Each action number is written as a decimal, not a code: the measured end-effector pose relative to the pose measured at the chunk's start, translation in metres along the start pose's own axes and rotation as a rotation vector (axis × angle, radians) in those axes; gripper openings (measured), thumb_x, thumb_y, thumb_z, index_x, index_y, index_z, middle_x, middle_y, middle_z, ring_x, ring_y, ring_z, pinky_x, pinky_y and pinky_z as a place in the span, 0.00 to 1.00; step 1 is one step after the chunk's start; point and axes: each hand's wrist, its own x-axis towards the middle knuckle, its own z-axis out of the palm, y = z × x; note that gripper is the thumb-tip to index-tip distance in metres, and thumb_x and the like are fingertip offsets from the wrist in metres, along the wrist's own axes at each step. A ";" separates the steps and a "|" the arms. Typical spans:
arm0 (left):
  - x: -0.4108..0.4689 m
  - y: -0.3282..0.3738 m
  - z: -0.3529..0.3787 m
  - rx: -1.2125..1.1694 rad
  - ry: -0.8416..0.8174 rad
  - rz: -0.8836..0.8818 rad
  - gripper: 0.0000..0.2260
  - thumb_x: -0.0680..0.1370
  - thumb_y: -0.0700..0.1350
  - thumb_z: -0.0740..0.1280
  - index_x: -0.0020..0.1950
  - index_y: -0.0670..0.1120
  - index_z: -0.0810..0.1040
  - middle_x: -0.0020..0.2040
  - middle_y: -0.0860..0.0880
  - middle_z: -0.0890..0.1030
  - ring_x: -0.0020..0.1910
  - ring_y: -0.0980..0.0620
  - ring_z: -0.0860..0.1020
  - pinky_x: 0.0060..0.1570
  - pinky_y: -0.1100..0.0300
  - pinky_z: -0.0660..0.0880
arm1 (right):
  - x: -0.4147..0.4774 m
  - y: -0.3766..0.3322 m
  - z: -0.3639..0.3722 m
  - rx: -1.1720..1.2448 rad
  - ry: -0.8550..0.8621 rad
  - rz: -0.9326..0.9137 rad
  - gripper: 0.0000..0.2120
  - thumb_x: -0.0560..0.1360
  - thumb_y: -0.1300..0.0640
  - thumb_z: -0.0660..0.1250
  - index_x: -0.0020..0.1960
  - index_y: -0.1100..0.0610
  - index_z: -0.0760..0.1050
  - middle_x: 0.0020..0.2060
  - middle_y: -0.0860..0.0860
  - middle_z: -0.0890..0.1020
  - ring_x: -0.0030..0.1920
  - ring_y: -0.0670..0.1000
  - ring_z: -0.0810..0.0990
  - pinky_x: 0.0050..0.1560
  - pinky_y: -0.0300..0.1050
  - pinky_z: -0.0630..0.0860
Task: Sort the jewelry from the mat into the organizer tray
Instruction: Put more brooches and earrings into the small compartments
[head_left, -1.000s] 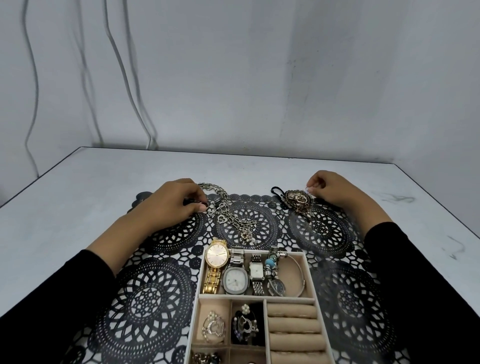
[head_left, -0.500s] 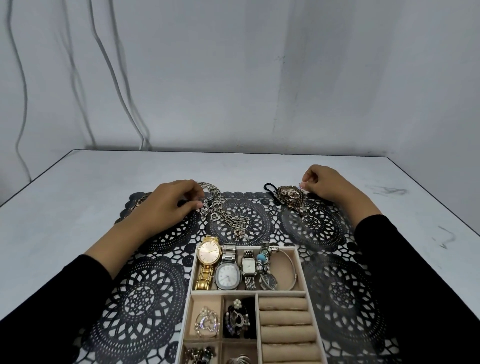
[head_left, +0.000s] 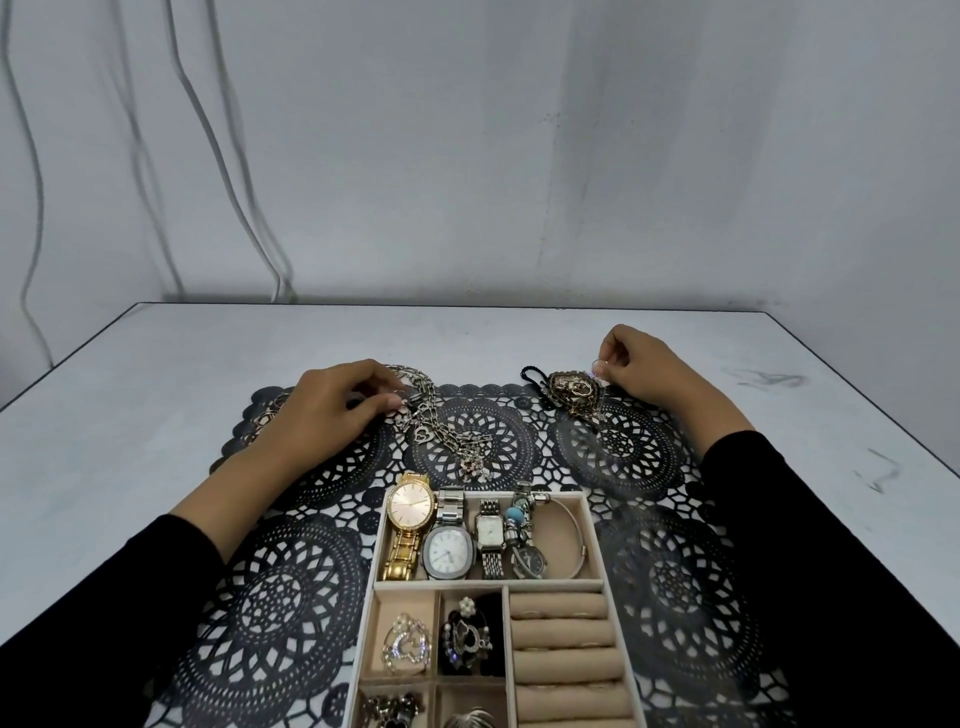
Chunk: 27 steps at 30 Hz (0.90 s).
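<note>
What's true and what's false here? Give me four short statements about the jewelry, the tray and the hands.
1. The gold watch lies in the organizer tray. True.
2. The chain necklace is in the tray. False: it lies on the mat, pinched by the left hand.
3. The tray sits on the mat. True.
4. The right hand rests in the tray. False: it pinches what looks like a small ring by the ornate pendant.

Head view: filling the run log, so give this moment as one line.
left hand touches chain necklace | right hand pinches small ring | organizer tray far compartment holds watches
</note>
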 end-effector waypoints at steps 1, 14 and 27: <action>0.000 0.000 0.000 -0.012 0.014 -0.021 0.05 0.75 0.45 0.73 0.49 0.54 0.82 0.44 0.57 0.84 0.49 0.66 0.79 0.46 0.79 0.69 | -0.002 0.001 0.000 0.024 0.012 -0.018 0.06 0.74 0.60 0.70 0.47 0.57 0.73 0.42 0.52 0.78 0.42 0.49 0.74 0.41 0.38 0.70; -0.011 0.019 -0.012 -0.231 0.114 -0.179 0.06 0.72 0.48 0.75 0.47 0.49 0.85 0.38 0.57 0.85 0.36 0.61 0.83 0.39 0.77 0.71 | -0.034 -0.009 -0.002 0.477 0.234 0.050 0.04 0.71 0.65 0.72 0.42 0.58 0.78 0.36 0.53 0.80 0.37 0.49 0.80 0.43 0.43 0.80; -0.043 0.059 -0.028 -0.264 0.071 -0.124 0.05 0.70 0.49 0.76 0.44 0.52 0.85 0.40 0.60 0.85 0.42 0.64 0.82 0.44 0.73 0.73 | -0.118 -0.057 -0.015 0.798 0.273 0.049 0.07 0.71 0.67 0.72 0.48 0.64 0.80 0.37 0.53 0.82 0.32 0.42 0.80 0.32 0.33 0.74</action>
